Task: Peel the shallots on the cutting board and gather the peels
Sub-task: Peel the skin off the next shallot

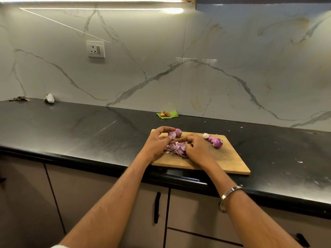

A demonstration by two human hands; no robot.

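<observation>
Your left hand (157,142) pinches a shallot (172,134) just above the peel pile (177,148). Your right hand (197,149) curls its fingers on that pile's right edge. You seem well along: another shallot (178,132) lies just behind your left grip, three bulbs (215,140) wait right of your right hand on the cutting board (231,158), and the loose peels need gathering.

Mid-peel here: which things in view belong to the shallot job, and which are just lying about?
Part of the job:
- cutting board
- shallot held in the left hand
- pile of peels under the right hand
- shallots on the board's right side
- shallot at the board's far edge

Lying about:
- green leaf with small brown pieces
- white lump by the wall
- dry scraps at far left
</observation>
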